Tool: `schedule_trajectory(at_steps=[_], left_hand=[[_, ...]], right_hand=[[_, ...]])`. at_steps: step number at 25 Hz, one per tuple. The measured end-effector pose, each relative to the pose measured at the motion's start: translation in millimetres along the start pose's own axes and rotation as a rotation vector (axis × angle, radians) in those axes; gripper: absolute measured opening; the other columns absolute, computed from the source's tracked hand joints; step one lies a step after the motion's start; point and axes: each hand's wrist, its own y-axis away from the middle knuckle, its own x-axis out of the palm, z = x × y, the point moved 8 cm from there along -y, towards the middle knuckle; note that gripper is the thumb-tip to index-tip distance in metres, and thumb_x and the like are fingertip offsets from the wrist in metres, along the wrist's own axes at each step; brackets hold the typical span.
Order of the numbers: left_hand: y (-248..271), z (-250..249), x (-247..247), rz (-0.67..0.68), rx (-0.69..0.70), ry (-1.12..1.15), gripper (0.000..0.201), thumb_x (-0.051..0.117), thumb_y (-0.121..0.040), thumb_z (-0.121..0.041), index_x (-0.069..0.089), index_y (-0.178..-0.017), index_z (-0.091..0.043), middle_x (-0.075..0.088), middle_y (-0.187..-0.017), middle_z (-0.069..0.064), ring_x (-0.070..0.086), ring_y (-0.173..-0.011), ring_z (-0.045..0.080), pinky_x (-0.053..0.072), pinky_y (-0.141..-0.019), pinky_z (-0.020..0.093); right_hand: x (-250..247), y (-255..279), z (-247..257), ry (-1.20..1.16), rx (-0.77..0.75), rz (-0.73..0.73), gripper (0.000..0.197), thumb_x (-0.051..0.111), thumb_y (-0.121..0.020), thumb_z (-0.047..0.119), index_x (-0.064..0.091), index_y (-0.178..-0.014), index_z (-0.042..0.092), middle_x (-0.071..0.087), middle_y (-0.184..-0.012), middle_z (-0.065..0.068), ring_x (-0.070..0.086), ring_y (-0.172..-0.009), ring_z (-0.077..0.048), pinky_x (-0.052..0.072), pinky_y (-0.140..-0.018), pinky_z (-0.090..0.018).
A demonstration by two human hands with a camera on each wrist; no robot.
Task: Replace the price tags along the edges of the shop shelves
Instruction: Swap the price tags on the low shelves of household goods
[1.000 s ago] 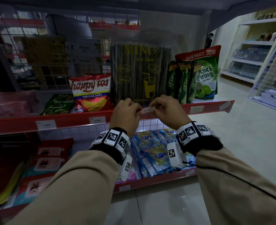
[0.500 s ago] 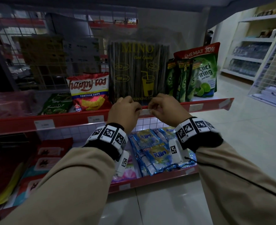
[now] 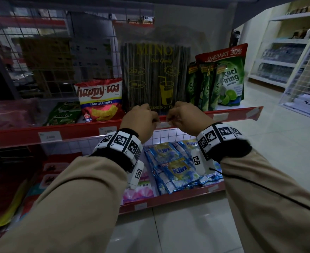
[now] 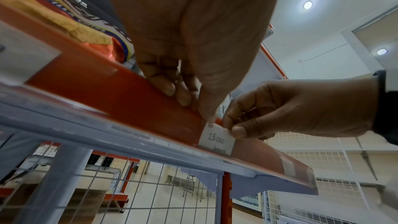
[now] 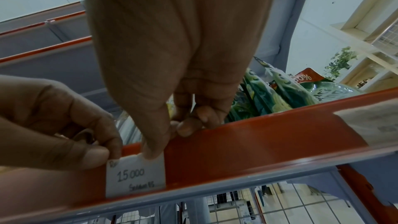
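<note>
Behind the fingers [image 3: 147, 109], the red-edged shelf [image 3: 77, 131] carried a straw pack [image 3: 155, 75], tortilla chips [image 3: 100, 101] left, green pouches [image 3: 216, 83] right.

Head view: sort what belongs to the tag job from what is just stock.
In the job:
- price tag, marked 15 000
- red shelf edge
- left hand, right hand, both pinching the tag

Just stock:
- tortilla chips
- straws pack
- Klin sachets

On the upper shelf's front rail [image 3: 88, 131], the price tag [image 5: 135, 175] sits between the left hand [image 3: 140, 119] and the right hand [image 3: 187, 118]. Behind the hands stands the pack of drinking straws [image 3: 155, 75]. The tortilla chips bag [image 3: 100, 99] is to its left, the dish soap pouches [image 3: 221, 79] to its right. Detergent sachets [image 3: 174, 167] lie on the shelf below.
</note>
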Motion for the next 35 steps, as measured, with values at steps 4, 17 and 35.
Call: schedule_trajectory(at_steps=[4, 17, 35], left_hand=[[-2, 0, -1, 0.034, 0.004, -0.026, 0.019, 0.053, -0.094, -0.024, 0.067, -0.107, -0.026, 0.050, -0.103, 0.005, 0.049, -0.099, 0.028, 0.041, -0.073, 0.036], [3, 2, -7, -0.096, 0.019, 0.069, 0.014, 0.059, -0.090, -0.026, 0.067, -0.101, -0.024, 0.060, -0.096, 0.002, 0.054, -0.095, 0.025, 0.047, -0.075, 0.037], [14, -3, -15, -0.176, -0.002, -0.212, 0.011, 0.055, -0.092, -0.013, 0.061, -0.101, -0.011, 0.055, -0.103, 0.007, 0.046, -0.102, 0.027, 0.034, -0.057, 0.032]], right_hand=[[2, 1, 0, -0.007, -0.005, -0.004, 0.018, 0.060, -0.090, 0.017, 0.070, -0.105, 0.017, 0.053, -0.103, -0.009, 0.052, -0.097, -0.026, 0.039, -0.080, -0.028], [1, 6, -1, -0.050, -0.013, -0.052, 0.022, 0.059, -0.086, 0.008, 0.069, -0.103, 0.016, 0.056, -0.100, -0.008, 0.051, -0.096, -0.026, 0.040, -0.083, -0.031], [-4, 18, -10, -0.096, 0.087, -0.324, 0.014, 0.064, -0.082, 0.007, 0.063, -0.095, 0.011, 0.057, -0.099, -0.008, 0.049, -0.098, -0.027, 0.042, -0.079, -0.035]])
